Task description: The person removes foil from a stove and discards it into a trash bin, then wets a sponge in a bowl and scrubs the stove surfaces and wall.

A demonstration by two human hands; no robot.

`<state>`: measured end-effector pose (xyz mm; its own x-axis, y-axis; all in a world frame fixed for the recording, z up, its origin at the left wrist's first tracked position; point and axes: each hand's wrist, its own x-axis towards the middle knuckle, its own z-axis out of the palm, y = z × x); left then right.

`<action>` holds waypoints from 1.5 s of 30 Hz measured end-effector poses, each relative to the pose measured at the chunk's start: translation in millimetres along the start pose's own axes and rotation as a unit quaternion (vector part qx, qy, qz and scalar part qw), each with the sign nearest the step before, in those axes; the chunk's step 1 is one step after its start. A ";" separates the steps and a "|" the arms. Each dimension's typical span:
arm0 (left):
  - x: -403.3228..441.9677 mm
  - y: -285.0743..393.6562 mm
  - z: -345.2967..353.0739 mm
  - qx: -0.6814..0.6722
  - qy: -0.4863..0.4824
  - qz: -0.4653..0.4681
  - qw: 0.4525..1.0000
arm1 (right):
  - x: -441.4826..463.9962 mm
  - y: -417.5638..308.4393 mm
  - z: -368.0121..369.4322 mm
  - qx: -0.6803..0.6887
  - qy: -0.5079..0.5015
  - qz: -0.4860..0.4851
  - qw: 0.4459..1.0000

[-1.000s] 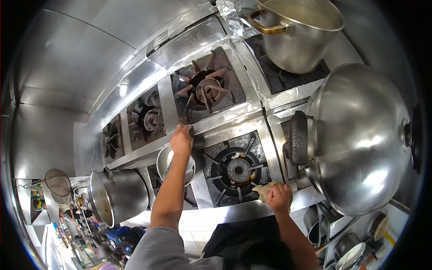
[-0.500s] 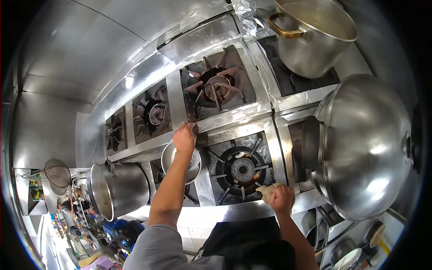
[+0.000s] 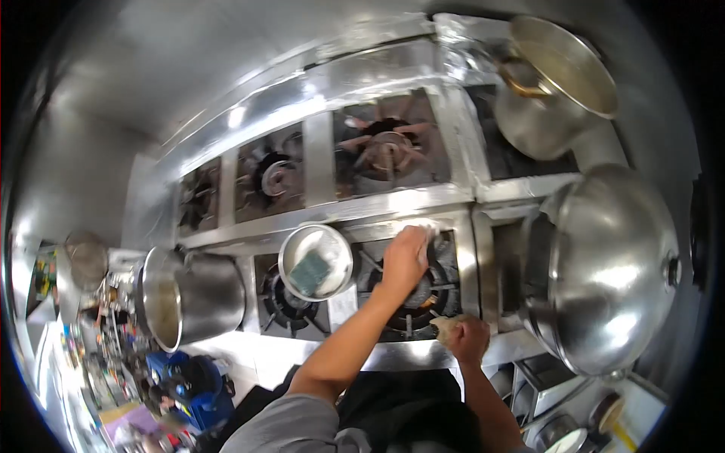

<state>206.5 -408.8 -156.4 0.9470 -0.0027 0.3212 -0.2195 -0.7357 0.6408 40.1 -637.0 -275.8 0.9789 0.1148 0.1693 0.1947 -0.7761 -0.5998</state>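
My left hand (image 3: pixel 406 255) is closed over the back edge of the front burner (image 3: pixel 411 291). A small pale thing shows past its fingers, too blurred to name. My right hand (image 3: pixel 467 341) grips a bunched beige cloth (image 3: pixel 445 328) at the front right corner of the same burner. To the left of my left arm, a round metal bowl (image 3: pixel 282 260) holds whitish, foamy liquid and a green scouring pad (image 3: pixel 310 273). It stands partly over the neighbouring burner (image 3: pixel 283 309).
A large domed metal lid or wok (image 3: pixel 615 272) stands at the right. Behind it is a tall pot (image 3: pixel 529 124) with brass-coloured handles. Another big pot (image 3: pixel 215 293) is at the left. More burners (image 3: pixel 389 147) line the back row. A blue bin (image 3: pixel 200 400) stands lower left.
My left hand has moved right, from above the bowl to the back of the front burner, uncovering the scouring pad. My right hand stays by the burner's corner with the cloth. The view has shifted.
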 end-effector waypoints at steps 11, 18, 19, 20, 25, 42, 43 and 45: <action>-151.9 -17.5 -117.0 -0.335 -0.051 -0.155 0.928 | 52.5 -154.0 -17.7 0.559 -0.231 0.208 0.768; -182.9 -21.3 -129.2 -0.464 0.064 -0.232 0.853 | 88.3 -173.9 10.0 0.615 -0.434 0.227 0.618; -185.5 -20.3 -139.5 -0.474 0.048 -0.262 0.839 | 94.3 -188.2 0.6 0.619 -0.453 0.258 0.587; -190.0 -26.7 -141.6 -0.472 0.054 -0.261 0.840 | 96.2 -191.9 3.8 0.618 -0.458 0.254 0.587; -202.6 -32.8 -145.5 -0.305 0.018 -0.199 0.931 | 86.3 -179.0 30.2 0.582 -0.471 0.177 0.639; -122.4 -85.3 -190.1 -0.290 -0.220 -0.120 0.924 | 107.6 -241.1 11.1 0.348 -0.404 0.111 0.839; -111.9 -84.6 -201.0 -0.281 -0.260 -0.136 0.914 | 108.7 -242.0 9.7 0.349 -0.392 0.116 0.844; -103.9 -92.6 -204.6 -0.338 -0.251 -0.124 0.899 | 108.8 -241.0 7.6 0.263 -0.374 0.065 0.887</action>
<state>80.4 -201.8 -106.5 0.9356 -0.3254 -0.1371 0.0819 -0.1777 0.9807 100.1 -432.8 -118.7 0.7249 0.5769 -0.3764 -0.1140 -0.4385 -0.8915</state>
